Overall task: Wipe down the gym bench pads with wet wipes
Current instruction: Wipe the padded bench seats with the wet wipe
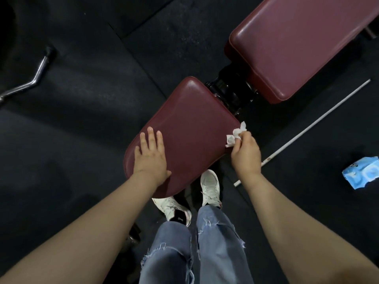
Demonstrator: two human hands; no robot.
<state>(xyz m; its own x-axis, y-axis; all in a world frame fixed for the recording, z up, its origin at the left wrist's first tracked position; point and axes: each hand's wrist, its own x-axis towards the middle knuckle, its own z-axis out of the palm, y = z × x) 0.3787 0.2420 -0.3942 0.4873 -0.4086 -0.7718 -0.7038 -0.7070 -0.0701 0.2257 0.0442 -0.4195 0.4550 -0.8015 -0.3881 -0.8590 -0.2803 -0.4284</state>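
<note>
The maroon seat pad of the gym bench lies just in front of me, with the larger maroon back pad beyond it at the upper right. My left hand rests flat on the seat pad's near left part, fingers straight. At the pad's right edge my right hand grips a crumpled white wet wipe, which touches the pad's side. A blue pack of wet wipes lies on the floor to the right.
Black rubber floor all round. A thin white rod lies diagonally on the floor right of the bench. A chrome curl bar lies at the far left. The bench's black hinge frame joins the pads. My white shoes stand under the seat.
</note>
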